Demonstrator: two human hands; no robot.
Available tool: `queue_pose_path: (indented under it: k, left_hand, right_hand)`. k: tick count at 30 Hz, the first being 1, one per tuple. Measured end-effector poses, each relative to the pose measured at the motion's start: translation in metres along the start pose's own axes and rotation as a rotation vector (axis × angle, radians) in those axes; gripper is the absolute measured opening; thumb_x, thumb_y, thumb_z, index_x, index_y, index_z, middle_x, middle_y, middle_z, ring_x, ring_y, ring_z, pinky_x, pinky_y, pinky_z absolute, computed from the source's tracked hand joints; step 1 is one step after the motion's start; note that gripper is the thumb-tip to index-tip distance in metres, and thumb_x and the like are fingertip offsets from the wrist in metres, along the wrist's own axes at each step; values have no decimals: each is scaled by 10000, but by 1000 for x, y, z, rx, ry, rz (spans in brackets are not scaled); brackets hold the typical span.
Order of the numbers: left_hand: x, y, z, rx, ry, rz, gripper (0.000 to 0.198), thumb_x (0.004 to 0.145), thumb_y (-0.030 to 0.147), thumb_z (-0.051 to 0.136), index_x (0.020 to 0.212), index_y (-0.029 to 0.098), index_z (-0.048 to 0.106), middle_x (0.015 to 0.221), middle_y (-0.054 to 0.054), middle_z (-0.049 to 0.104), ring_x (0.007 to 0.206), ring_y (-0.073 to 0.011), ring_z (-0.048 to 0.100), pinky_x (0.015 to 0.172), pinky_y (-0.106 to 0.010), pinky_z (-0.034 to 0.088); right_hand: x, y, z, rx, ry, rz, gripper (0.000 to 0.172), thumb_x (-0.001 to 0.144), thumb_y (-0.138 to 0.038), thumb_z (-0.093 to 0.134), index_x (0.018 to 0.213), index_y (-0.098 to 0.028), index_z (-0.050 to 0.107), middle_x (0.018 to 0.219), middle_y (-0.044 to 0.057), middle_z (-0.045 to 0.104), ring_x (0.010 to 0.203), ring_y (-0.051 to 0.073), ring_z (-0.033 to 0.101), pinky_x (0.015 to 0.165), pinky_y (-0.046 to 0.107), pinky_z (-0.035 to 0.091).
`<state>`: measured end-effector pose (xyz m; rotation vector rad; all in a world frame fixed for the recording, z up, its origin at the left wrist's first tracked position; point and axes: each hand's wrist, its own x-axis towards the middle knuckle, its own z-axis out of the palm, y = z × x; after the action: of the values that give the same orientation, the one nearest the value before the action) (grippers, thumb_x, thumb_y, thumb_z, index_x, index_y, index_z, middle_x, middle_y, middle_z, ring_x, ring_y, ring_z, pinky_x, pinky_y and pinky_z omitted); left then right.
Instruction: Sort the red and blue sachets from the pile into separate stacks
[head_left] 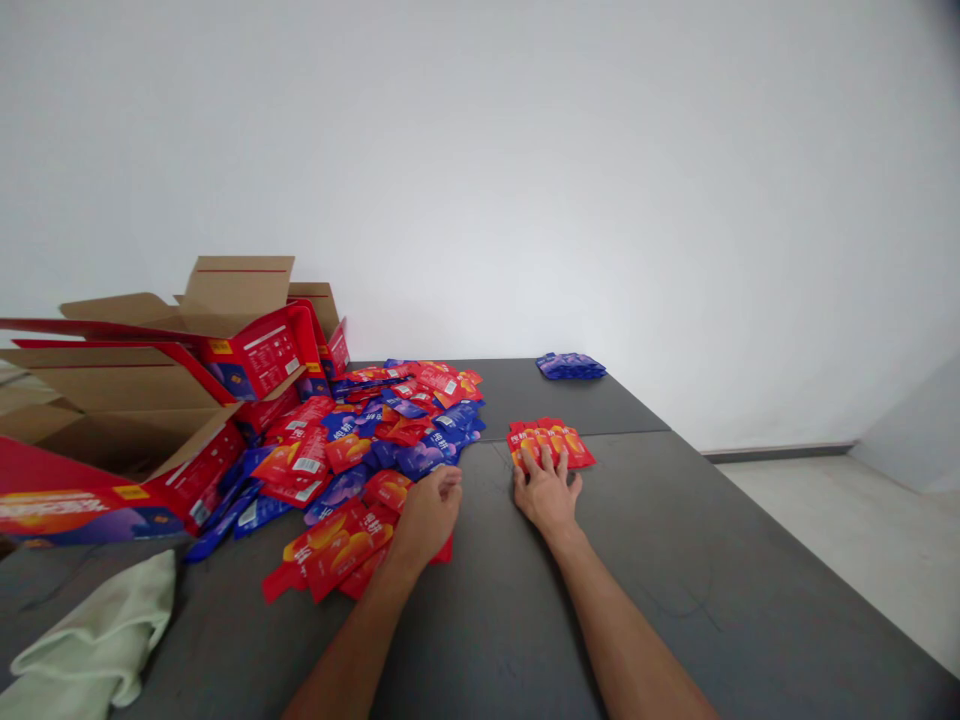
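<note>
Spread right hand (547,492) on one red stack (556,438), left hand (429,510) curled on one mixed heap (375,425), hold unclear

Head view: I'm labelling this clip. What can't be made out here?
Head view: whether the left hand grips a packet; its own back hides the grip.
Head view: how many packets lie in the red stack; they overlap under the right hand.
Head view: print on the packet pile; too small.
Head view: the green cloth; cut off by the bottom-left edge.
</note>
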<state>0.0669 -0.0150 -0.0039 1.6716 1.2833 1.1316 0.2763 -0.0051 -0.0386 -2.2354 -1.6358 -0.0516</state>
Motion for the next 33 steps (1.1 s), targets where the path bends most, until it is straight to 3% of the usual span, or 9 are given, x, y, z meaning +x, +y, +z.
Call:
queue_pose_path:
  k: [6,10,14,18,28,33]
  left_hand:
    - [2,1,-19,101,-15,46,267,764,149,546,948,222,726,1018,-84,739,1000,-249,664,957,-397,458]
    - [1,-3,-32,313,-92,65,317,707,156,588,992,217,713,1100,-110,708,1090,-287,607,999,-410,400]
    - [-5,0,-32,717,-180,54,438,660,244,644,1095,193,662,1191,-159,644,1180,-364,504,1005,-476,342]
    - [-11,7,-30,909,-159,-38,537,663,366,653,1164,184,593,1203,-163,619,1176,-390,464,981,-530,311]
    - [-10,10,-22,817,-246,-9,484,637,352,651,1084,188,568,1139,-138,626,1132,-361,488,981,-502,281]
    - [-12,11,-23,696,-224,4,431,634,159,572,1063,196,548,1076,-89,634,1076,-291,517,912,-414,328]
  right_hand:
    - [0,-4,-10,-4,18,-8,481,924,-429,444,1392,-326,491,1516,102,364,1418,422,149,1027,668,161]
    - [-13,-21,-26,70,144,-175,436,926,-314,448,1351,-287,539,1467,98,426,1391,372,210,1057,552,224]
    - [-41,-47,-35,223,-3,-408,331,935,-276,435,1199,-246,632,1210,87,625,1187,289,420,953,410,356]
    - [-67,-66,-36,299,-122,-515,234,915,-285,488,1075,-221,647,1090,83,663,1098,274,443,875,371,366]
    - [-68,-63,-30,408,-157,-519,298,893,-164,468,1116,-262,640,1110,45,680,1074,246,466,889,354,367]
    - [-63,-61,-19,476,-112,-456,375,833,-152,523,1185,-227,627,1091,83,685,1046,252,515,885,361,412]
